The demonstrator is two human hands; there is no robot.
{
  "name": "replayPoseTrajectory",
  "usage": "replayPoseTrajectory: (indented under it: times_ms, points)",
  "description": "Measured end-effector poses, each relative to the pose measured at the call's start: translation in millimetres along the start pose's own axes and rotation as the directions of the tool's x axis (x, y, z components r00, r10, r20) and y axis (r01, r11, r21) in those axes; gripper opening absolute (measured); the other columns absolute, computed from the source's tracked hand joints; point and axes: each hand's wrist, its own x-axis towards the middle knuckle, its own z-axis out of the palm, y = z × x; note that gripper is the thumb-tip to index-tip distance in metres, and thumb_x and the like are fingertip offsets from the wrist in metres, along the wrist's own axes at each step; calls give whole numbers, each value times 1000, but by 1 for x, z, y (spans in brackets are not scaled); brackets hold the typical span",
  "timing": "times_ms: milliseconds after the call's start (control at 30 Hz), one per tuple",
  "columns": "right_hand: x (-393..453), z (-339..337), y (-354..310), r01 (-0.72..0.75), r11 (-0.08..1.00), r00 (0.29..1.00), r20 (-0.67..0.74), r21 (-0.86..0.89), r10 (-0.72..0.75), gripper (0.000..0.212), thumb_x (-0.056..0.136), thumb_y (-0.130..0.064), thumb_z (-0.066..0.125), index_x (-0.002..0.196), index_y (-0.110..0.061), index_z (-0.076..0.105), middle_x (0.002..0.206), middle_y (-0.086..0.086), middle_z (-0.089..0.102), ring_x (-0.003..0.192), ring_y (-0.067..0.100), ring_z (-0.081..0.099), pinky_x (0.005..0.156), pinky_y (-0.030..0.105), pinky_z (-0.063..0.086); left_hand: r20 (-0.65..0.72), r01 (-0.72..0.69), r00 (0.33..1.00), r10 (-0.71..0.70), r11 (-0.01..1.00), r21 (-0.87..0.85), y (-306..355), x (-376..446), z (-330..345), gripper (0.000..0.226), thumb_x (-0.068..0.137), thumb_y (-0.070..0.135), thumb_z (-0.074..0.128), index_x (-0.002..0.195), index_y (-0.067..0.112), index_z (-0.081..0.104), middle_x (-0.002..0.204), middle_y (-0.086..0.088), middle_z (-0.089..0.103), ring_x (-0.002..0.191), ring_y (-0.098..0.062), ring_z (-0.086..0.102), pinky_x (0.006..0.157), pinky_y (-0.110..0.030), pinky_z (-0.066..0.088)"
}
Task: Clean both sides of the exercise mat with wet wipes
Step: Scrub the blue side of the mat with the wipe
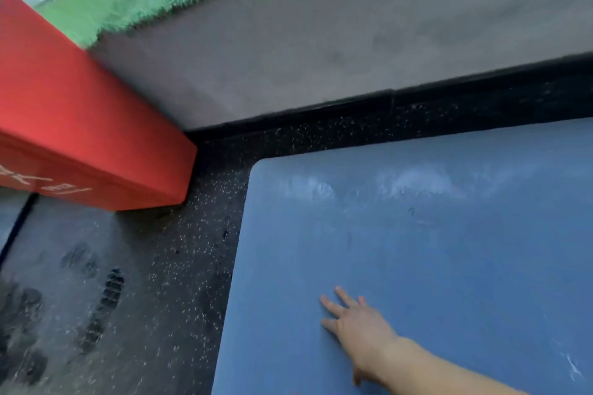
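The soft, light, floppy exercise mat [417,250] is pressed by a flat, spread right hand [356,327]; its ten-o'clock corner is best lifted.

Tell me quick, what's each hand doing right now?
Left hand: not in view.
Right hand: open, fingers flat on the mat, holding nothing.

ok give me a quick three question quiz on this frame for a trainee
1. True or false: the right hand lies flat on the blue mat, fingers straight.
2. What stands left of the mat? A: red box. B: green bucket. C: white chair.
3. Fill in: whitish smears show near the mat's ____ edge.
Key: 1 true; 2 A; 3 far.
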Motion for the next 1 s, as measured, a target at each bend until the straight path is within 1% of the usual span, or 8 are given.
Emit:
replayPoseTrajectory:
  times_ms: [67, 133, 200, 333, 533, 833, 933, 1000]
  points:
    - [3, 2, 3, -6, 999, 998, -61, 34, 8, 80, 98, -18, 71, 165, -23, 29, 177, 0, -10, 162, 31, -12, 130, 57, 5, -32, 3, 999, -8, 990, -143, 58, 17, -22, 58, 103, 10, 18, 160, 16, 9, 163, -26, 15, 145, -52, 26, 114, -65, 19]
    - [1, -1, 3, -31, 995, 992, -115, 94, 42, 62, 106, -13, 54, 164, -21, 32, 178, 2, -6, 163, 32, -7, 129, 55, 6, -164, -111, 984, 74, 967, -228, 15, -12, -40, 47, 103, 26, 32, 147, 37, 46, 149, -3, 49, 138, -31, 48, 112, -45, 33]
    - [-3, -13, 3, -114, 966, 970, -186, 232, 159, 73, 102, -24, 64, 165, -23, 28, 178, 1, -2, 164, 28, 3, 131, 49, 15, -274, -126, 961, 41, 945, -300, -44, -36, -74, 16, 99, 44, 53, 108, 41, 65, 116, 19, 64, 112, 4, 60, 90, -15, 45]
    - [-1, -72, 23, -400, 863, 816, -309, 309, 489, 117, 84, -61, 78, 168, -35, -1, 175, 3, -20, 163, 32, -8, 130, 51, 10, -247, -177, 966, 81, 902, -395, -91, 73, -182, 25, 97, 38, 65, 78, 22, 66, 64, 11, 66, 57, 1, 54, 66, -34, 50]
    - [64, -135, 77, -632, 723, 695, -210, 278, 688, 162, 51, -84, 85, 162, -40, -25, 167, 4, -40, 156, 44, -27, 122, 76, 8, -606, -304, 767, 209, 951, -57, -65, 263, -287, 21, 88, 12, 60, 101, 25, 72, 99, 2, 65, 90, -19, 60, 74, -30, 44]
    - [73, -124, 88, -654, 730, 695, -223, 200, 684, 162, 53, -84, 84, 161, -37, -27, 168, 3, -39, 156, 44, -27, 122, 75, 12, -534, -520, 657, 532, 833, 190, -67, 224, -197, 24, 89, 9, 55, 109, 15, 66, 106, -9, 66, 98, -33, 61, 82, -37, 44]
    - [72, -127, 85, -660, 725, 692, -218, 197, 689, 162, 53, -84, 84, 161, -37, -27, 168, 4, -39, 157, 44, -26, 122, 75, 12, -416, -524, 732, 540, 836, 164, -73, 217, -212, 21, 92, 11, 56, 108, 18, 67, 107, -6, 67, 102, -31, 62, 85, -35, 45]
    - [72, -130, 83, -660, 724, 691, -216, 202, 690, 162, 53, -84, 84, 161, -37, -27, 168, 3, -39, 156, 44, -27, 122, 75, 12, -549, -438, 739, 392, 898, 52, -67, 234, -255, 16, 93, 16, 61, 106, 20, 69, 104, -3, 67, 98, -25, 63, 81, -34, 45]
